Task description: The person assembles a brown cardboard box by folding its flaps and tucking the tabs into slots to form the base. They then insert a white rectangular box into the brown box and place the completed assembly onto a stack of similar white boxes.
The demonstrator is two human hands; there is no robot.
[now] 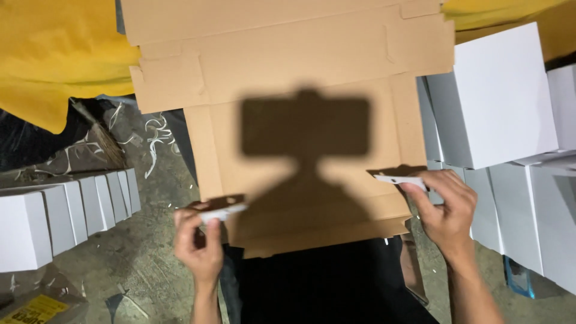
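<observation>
With the flat cardboard blank (300,120) lying across the lap, the left hand (201,243) pinches its left side flap (219,207) and the right hand (447,207) its right flap (399,177), so lifting both evenly along the creases seems best.

bare floor (138,252) lies open just left of the left hand (200,243), hemmed by a row of white boxes (66,216). stacked white boxes (510,120) crowd close beside the right hand (447,210). the flat cardboard (300,72) fills the middle.
</observation>
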